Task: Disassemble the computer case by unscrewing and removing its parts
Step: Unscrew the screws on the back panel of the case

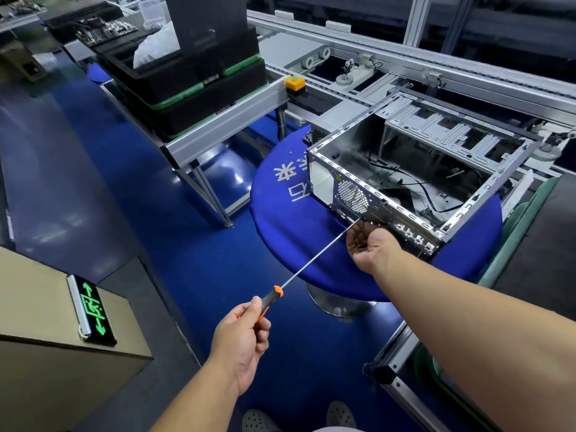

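Nearest the camera, the person's left hand (241, 341) wraps its grip around the black-and-orange handle of a long screwdriver (311, 260), thumb lying along the handle. Its thin steel shaft slants up and to the right, and the tip meets the rear panel of the computer case (414, 169) just below the round fan grille (352, 196). Beside that tip, the right hand (369, 243) is cupped palm-up under the lower edge of the rear panel, fingers loosely curled and touching the metal; whether it holds a screw cannot be told. Stripped to bare metal with its side open upward, the case lies on a round table (280, 219) covered in blue cloth with white characters; black cables (424, 185) trail across its floor and a drive cage (452, 132) sits at its far end. Behind and to the left, an aluminium conveyor frame (224, 126) carries stacked black trays (187, 88), with a yellow push button (294, 82) on its corner.
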Demonstrator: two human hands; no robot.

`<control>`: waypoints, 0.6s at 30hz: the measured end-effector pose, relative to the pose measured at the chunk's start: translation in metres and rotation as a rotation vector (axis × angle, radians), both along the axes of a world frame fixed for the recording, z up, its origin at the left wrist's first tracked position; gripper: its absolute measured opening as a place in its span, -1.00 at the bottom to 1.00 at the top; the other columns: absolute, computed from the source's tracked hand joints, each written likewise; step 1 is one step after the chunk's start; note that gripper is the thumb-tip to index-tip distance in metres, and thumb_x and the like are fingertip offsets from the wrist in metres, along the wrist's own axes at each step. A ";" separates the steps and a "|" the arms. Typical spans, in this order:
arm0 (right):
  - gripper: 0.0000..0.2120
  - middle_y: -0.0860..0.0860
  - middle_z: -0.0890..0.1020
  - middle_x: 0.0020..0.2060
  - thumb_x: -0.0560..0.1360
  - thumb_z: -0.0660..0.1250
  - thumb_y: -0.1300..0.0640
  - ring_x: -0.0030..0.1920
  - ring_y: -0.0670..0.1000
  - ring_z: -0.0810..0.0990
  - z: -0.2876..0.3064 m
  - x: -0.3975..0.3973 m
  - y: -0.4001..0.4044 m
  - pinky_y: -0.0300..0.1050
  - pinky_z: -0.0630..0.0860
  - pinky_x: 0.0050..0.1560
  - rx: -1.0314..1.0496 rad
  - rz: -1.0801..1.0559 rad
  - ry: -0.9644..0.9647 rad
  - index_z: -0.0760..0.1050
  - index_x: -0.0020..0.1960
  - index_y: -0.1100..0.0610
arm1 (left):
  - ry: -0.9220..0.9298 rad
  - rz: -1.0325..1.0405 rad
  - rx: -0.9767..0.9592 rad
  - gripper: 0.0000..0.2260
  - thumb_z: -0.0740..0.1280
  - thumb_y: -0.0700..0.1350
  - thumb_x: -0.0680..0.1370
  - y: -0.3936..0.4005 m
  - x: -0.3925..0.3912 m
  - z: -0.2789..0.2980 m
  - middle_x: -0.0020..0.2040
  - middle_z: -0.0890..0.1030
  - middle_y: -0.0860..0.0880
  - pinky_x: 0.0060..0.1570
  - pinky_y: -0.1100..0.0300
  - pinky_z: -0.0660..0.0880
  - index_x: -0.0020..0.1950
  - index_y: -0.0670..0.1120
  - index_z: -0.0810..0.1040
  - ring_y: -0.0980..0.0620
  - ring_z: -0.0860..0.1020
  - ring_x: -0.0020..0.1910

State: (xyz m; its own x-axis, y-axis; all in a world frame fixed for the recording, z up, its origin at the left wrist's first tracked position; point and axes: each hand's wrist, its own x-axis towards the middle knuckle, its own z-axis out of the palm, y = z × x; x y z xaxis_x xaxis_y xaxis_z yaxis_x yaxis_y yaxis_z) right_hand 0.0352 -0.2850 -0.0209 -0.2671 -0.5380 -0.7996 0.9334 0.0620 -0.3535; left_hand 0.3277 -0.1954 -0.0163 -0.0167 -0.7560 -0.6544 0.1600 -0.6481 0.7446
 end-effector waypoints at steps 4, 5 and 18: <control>-0.72 0.01 0.59 -0.38 0.69 0.23 0.17 -0.29 -0.05 0.54 0.000 0.002 -0.002 -0.23 0.54 -0.18 -0.011 0.009 0.008 0.52 -0.18 0.18 | 0.002 0.003 -0.003 -0.80 0.41 0.04 0.65 0.002 0.008 0.000 -0.29 0.56 -0.07 -0.45 0.22 0.34 0.06 -0.09 0.59 0.08 0.42 -0.43; -0.73 0.03 0.60 -0.41 0.69 0.22 0.18 -0.29 -0.04 0.54 0.000 0.002 -0.002 -0.22 0.55 -0.19 -0.019 0.014 0.007 0.51 -0.17 0.19 | 0.004 -0.001 -0.005 -0.80 0.42 0.04 0.65 0.003 0.011 0.000 -0.29 0.56 -0.07 -0.44 0.22 0.35 0.06 -0.09 0.59 0.08 0.42 -0.42; -0.73 0.04 0.60 -0.23 0.71 0.20 0.12 -0.23 -0.02 0.58 -0.008 0.001 -0.008 -0.19 0.56 -0.14 -0.050 -0.007 -0.040 0.51 -0.10 0.22 | -0.039 -0.007 -0.030 -0.76 0.42 0.06 0.65 -0.002 0.010 -0.003 -0.28 0.57 -0.06 -0.42 0.21 0.34 0.12 -0.11 0.62 0.09 0.43 -0.42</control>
State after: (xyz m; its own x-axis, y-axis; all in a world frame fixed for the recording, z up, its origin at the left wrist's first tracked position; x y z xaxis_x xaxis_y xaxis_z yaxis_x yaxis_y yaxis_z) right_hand 0.0365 -0.2926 -0.0293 -0.2393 -0.5754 -0.7821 0.9471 0.0390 -0.3185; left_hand 0.3373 -0.1971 -0.0194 0.0033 -0.7755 -0.6314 0.1260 -0.6260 0.7696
